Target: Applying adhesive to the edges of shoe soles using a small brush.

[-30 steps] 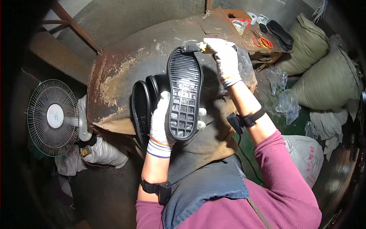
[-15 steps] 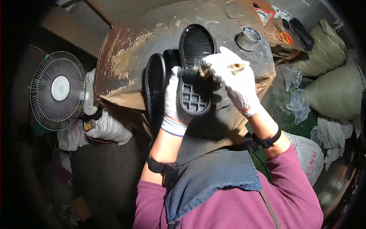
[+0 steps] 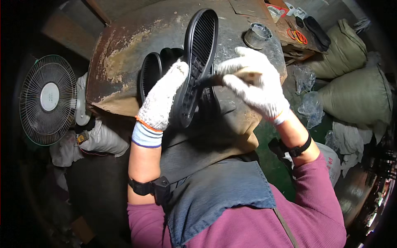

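Note:
A black shoe sole (image 3: pixel 195 68) is tilted up on its side above the bench, its ribbed and gridded inner face turned to the right. My left hand (image 3: pixel 159 101), in a white knitted glove, is closed around its left edge with the thumb up. In my right hand (image 3: pixel 258 82), gloved the same way, is a brush (image 3: pixel 211 81) with a pale handle; its dark bristles touch the inside of the sole near the middle. More black soles (image 3: pixel 149 74) lie on the bench to the left, and another shows partly beneath the held one.
The worn bench (image 3: pixel 120 68) carries a metal tin (image 3: pixel 257 36) at the back right. Beyond it, orange-handled scissors (image 3: pixel 297 36) lie on a side surface. A fan (image 3: pixel 49 97) stands at left; stuffed green sacks (image 3: pixel 359 103) and clear plastic bags (image 3: pixel 311 110) are at right.
The sole has been lifted and turned from facing up onto its side. My left hand has rolled with it, and the brush has moved to the sole's middle. The whole view has shifted slightly.

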Tool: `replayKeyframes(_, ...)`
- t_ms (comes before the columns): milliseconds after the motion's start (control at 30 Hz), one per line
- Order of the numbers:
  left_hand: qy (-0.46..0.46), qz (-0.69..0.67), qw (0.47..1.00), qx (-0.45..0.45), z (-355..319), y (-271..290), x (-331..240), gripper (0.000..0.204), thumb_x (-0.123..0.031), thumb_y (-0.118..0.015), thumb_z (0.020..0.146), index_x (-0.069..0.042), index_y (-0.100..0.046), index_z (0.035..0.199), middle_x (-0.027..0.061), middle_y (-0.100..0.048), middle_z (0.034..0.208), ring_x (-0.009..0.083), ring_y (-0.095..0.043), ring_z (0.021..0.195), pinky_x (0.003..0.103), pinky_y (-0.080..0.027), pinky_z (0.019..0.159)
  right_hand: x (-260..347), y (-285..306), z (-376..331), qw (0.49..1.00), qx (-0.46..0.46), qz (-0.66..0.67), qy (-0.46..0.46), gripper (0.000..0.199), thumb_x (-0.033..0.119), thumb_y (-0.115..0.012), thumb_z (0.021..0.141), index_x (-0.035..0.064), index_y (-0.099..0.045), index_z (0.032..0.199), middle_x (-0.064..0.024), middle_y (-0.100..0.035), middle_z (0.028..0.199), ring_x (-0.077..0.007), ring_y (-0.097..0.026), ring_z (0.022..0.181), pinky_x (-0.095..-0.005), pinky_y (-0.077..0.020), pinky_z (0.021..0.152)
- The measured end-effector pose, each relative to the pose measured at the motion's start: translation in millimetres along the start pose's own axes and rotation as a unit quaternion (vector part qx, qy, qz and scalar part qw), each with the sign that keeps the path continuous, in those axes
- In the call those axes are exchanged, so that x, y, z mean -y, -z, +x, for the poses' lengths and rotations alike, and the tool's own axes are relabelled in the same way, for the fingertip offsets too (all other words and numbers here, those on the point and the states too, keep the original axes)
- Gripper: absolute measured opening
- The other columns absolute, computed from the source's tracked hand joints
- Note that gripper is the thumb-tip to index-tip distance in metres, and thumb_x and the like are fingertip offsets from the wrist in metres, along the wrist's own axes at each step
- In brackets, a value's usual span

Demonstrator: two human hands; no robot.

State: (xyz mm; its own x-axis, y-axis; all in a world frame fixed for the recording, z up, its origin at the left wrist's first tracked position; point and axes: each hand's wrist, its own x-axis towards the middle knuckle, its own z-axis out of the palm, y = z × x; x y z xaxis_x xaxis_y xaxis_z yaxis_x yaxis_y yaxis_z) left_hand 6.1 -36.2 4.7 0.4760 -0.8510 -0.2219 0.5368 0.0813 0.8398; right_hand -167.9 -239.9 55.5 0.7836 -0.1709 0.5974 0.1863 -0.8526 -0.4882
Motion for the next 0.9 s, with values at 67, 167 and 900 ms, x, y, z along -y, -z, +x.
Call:
replayKeyframes(67,0.031,-0.031,0.999,0.014,-3.9,-20.6,-6.6,0.045,-0.039,-0.057,0.11,-0.013,-0.059,0.146,0.0115,-0.075,0.116,0.0257,-0.076,0.086,0.04,-0.066,0.065,-21.8,8.3,13.5,0.998,-0.008,-0.055,-0.016,0.012,0.024,-0.077,0.087,0.0175,-0.082,0.096,-0.0012,-0.079,0.091,-0.0236,-0.073,0.099,-0.0383,-0.0495,0.107)
replayKeyframes(167,0.019,0.011,0.999,0.03,-1.5,-12.2,8.7,0.044,-0.037,-0.055,0.11,-0.012,-0.058,0.146,0.0131,-0.075,0.117,0.0284,-0.076,0.085,0.041,-0.067,0.063,-59.0,13.4,31.6,0.993,-0.044,-0.109,-0.006,0.011,0.024,-0.077,0.087,0.0179,-0.082,0.094,-0.0034,-0.077,0.084,-0.0253,-0.071,0.089,-0.0384,-0.0545,0.092)
replayKeyframes(900,0.172,-0.383,0.893,0.161,-14.5,-25.1,29.3,0.08,-0.059,-0.047,0.107,0.001,-0.037,0.159,0.0293,-0.052,0.15,0.0553,-0.067,0.112,0.075,-0.058,0.085,-71.8,-10.1,44.9,0.984,-0.136,-0.07,0.095,0.015,0.021,-0.076,0.09,0.015,-0.081,0.103,-0.0023,-0.08,0.106,-0.0232,-0.074,0.097,-0.0382,-0.0508,0.105)
